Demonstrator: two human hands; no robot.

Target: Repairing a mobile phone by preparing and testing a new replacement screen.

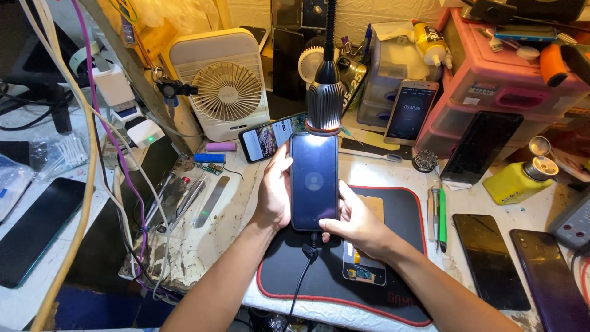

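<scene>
Hands (316, 206) around the lit phone (314, 181) between them

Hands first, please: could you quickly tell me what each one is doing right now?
Left hand: closed around the left edge of the lit smartphone.
Right hand: closed on the same smartphone at its lower right corner, above the black mat.

Smartphone (314, 181), dark lit screen, upright, gripped by left hand (275, 195) along its left edge and right hand (355, 221) at its lower right; black cable (302, 276) plugged into its base. Beneath: black mat with red border (402, 209). Directly above: gooseneck lamp (324, 98), lit. Behind left: small white fan (222, 83). Right: yellow bottle (519, 180), pink drawer unit (504, 86), two dark phones (519, 258) lying flat.
</scene>
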